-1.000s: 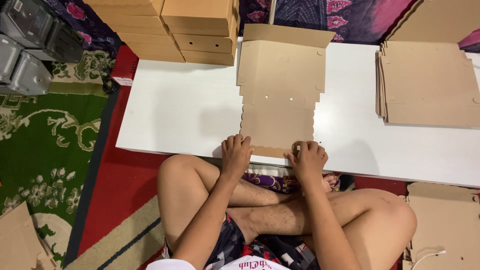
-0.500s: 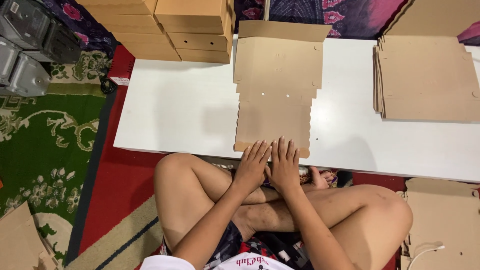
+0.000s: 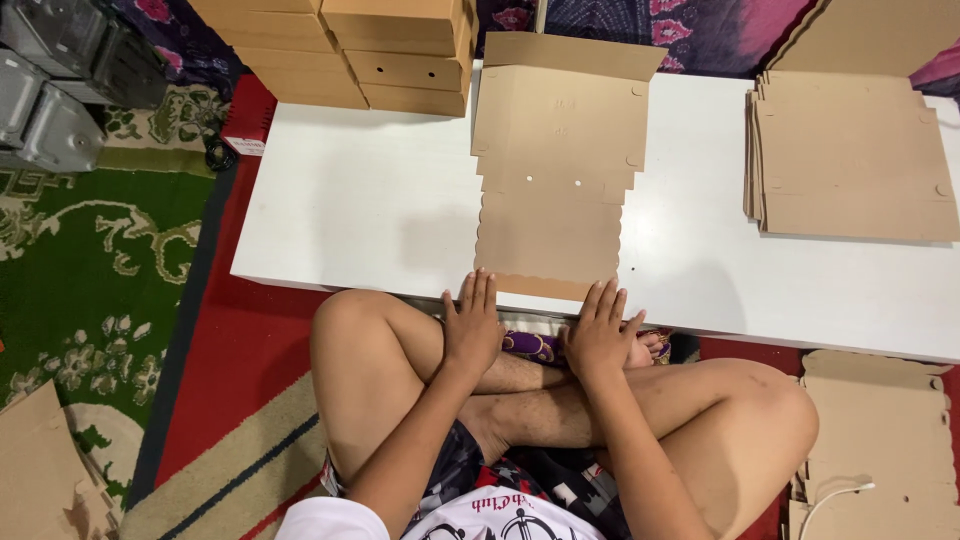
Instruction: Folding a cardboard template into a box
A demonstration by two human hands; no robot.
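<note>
1. Head view, change: half a second back the two hands lay side by side, nearly touching, on the near flap of the blank (image 3: 553, 170). Now they sit apart, one at each near corner. A second back they were spread in much the same way, so the hands closed to the middle and parted again.
2. Meaning: my judgement is that a crease along the near flap is being pressed; the blank otherwise lies flat, no wall raised.
3. Blank position: flat on the white bench (image 3: 370, 200), near edge at the bench's front rim, far flap reaching towards the stacked boxes (image 3: 340, 50).
4. Left hand (image 3: 472, 325): palm down, fingers straight and together, tips on the blank's near left corner. Grip released; nothing is grasped.
5. Right hand (image 3: 600, 330): palm down, fingers slightly fanned, tips at the near right corner. Grip released also.
6. Both forearms run up from the lap over crossed legs, wrists level.
7. Surroundings: a stack of blanks (image 3: 850, 160) lies on the bench well to the right; more cardboard (image 3: 880, 440) rests on the floor beside the right knee.
</note>
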